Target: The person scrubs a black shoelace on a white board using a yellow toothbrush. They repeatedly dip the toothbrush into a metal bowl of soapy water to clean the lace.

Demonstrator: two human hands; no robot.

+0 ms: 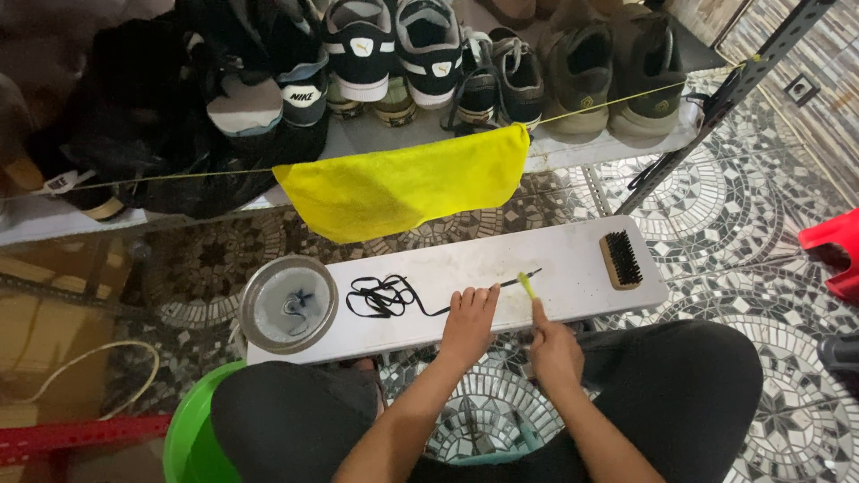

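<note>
- Scrubbing the lace with a small brush, my right hand pinching it.
- Pressing my left hand, fingers together, flat on the lace against the surface.
- Judging the coiled part to be waiting.

Yellow cloth hangs over a taut string. Behind it, a shelf carries rows of sneakers. Wooden scrub brush lies on the white board's right end; metal bowl on its left end. Green basin lower left, red stool right, mosaic floor.
</note>
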